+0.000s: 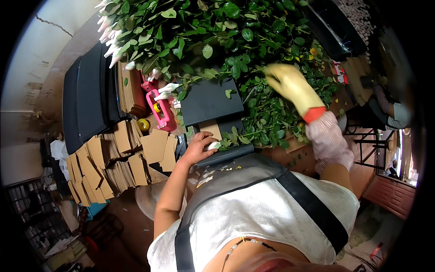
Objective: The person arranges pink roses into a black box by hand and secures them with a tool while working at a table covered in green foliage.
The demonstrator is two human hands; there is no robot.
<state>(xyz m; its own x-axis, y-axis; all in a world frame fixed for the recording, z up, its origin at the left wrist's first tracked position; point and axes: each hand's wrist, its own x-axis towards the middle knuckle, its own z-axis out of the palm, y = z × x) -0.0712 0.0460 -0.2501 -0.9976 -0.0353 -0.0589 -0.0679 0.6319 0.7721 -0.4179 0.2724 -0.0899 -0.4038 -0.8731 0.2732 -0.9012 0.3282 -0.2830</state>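
Note:
My bare left hand (197, 148) is closed around a white rose head (213, 146). Its leafy stem (253, 135) runs off to the right, beside a strip of brown cardboard (210, 129). My right hand (290, 84), in a pale yellow rubber glove with a red cuff, is over the green rose foliage (267, 109). Motion smears its fingers, so whether they grip a stem cannot be made out. Between the hands and the far pile stands a dark grey box-like stand (212, 103). White-sleeved rose heads (167, 90) lie at its left side.
A big heap of leafy rose stems (204, 31) covers the far side, with sleeved heads (113, 45) at its left. A pink tape dispenser (164, 113) stands left of the stand. Stacked cardboard pieces (97, 158) and dark folded sheets (88, 90) lie farther left. Another person (394, 109) shows at right.

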